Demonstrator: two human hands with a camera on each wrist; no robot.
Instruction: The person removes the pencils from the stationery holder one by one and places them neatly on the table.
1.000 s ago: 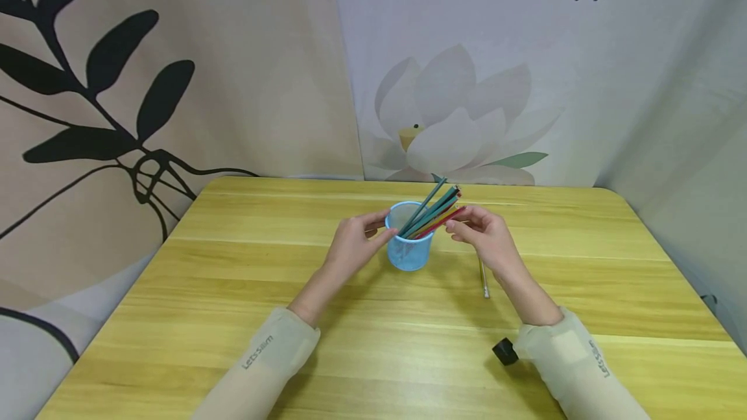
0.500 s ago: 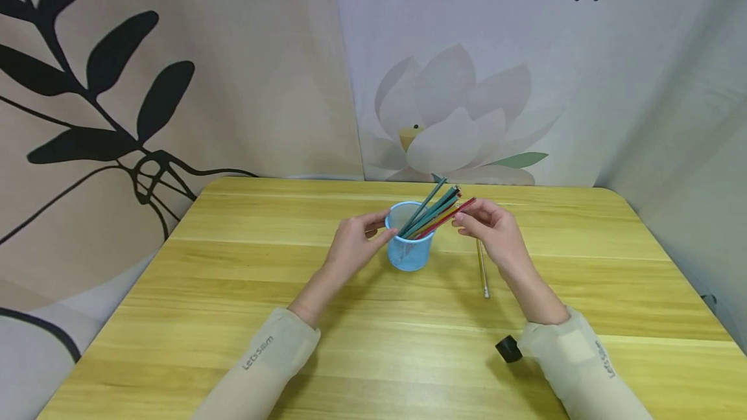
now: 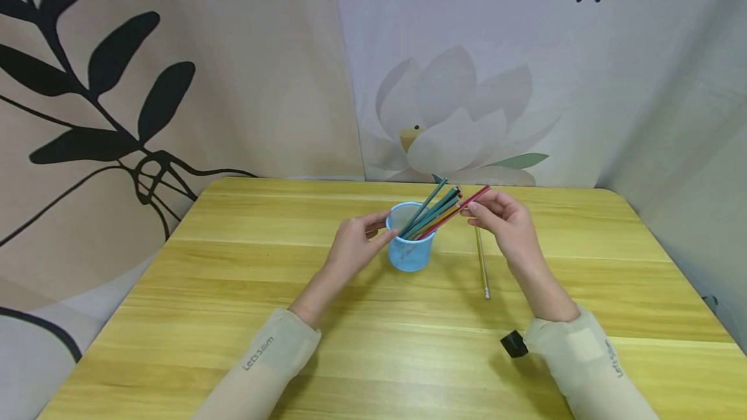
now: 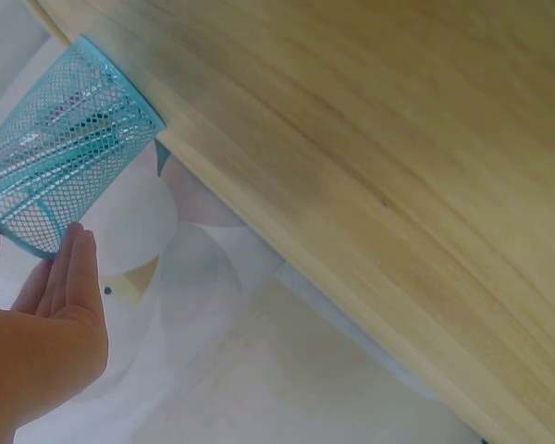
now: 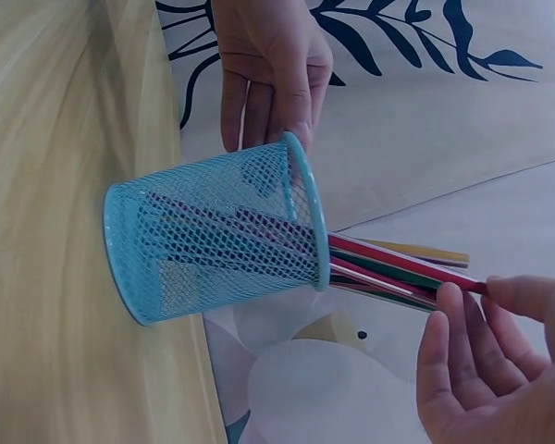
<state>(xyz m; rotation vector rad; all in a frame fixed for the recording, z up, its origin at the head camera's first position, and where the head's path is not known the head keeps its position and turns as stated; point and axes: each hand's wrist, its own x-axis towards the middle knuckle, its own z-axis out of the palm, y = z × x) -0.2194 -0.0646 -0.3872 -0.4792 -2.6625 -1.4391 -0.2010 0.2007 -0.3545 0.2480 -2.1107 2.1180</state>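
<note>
A blue mesh pen holder point(image 3: 410, 255) stands upright on the table, several teal, yellow and red pencils leaning toward its right side. My left hand point(image 3: 355, 244) grips its rim from the left, thumb in front and fingers behind. Between thumb and fingertips my right hand point(image 3: 509, 225) pinches the upper end of a red pencil point(image 3: 477, 194), partly drawn up past the others. Its lower end is still inside the holder, as the right wrist view shows with the red pencil point(image 5: 416, 260) crossing the rim. The teal pencils point(image 3: 430, 209) rest in the holder beside it.
A yellow pencil point(image 3: 482, 268) with a metal-looking end lies on the wooden table point(image 3: 233, 277), right of the holder and beneath the right hand. A small black block point(image 3: 514, 344) sits at the right sleeve cuff. Printed curtains hang behind the table.
The right hand has moved up and to the right, pulling the red pencil farther out of the holder. The left hand and the holder have stayed in place.
</note>
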